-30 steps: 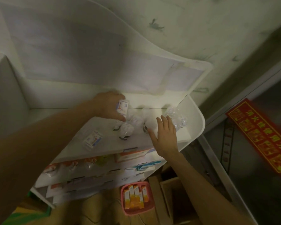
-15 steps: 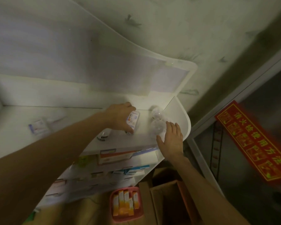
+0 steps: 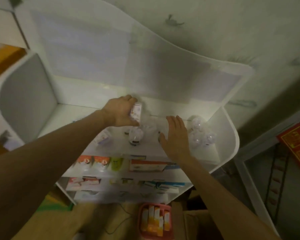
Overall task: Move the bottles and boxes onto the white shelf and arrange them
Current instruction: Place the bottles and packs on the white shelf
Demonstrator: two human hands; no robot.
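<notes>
On the top board of the white shelf (image 3: 229, 135), my left hand (image 3: 120, 112) grips a small white box (image 3: 136, 112) with a pink and purple label, held near the back wall. My right hand (image 3: 176, 135) lies flat and open, fingers spread, over the middle of the board. A clear bottle with a dark cap (image 3: 135, 136) lies between the two hands. A second small box (image 3: 102, 138) lies left of it. Several clear bottles (image 3: 200, 133) cluster in the right corner of the board.
Lower shelf levels hold orange, green and blue boxes (image 3: 145, 165). A pink basket (image 3: 155, 220) with orange-and-white boxes sits on the floor beside cardboard cartons (image 3: 196, 222). A red sign (image 3: 296, 146) hangs at the right. The shelf's curved left side panel (image 3: 27, 99) stands at the left.
My left hand has carried the small box toward the back of the board. My right hand has slid left, away from the corner bottles. The camera view has shifted.
</notes>
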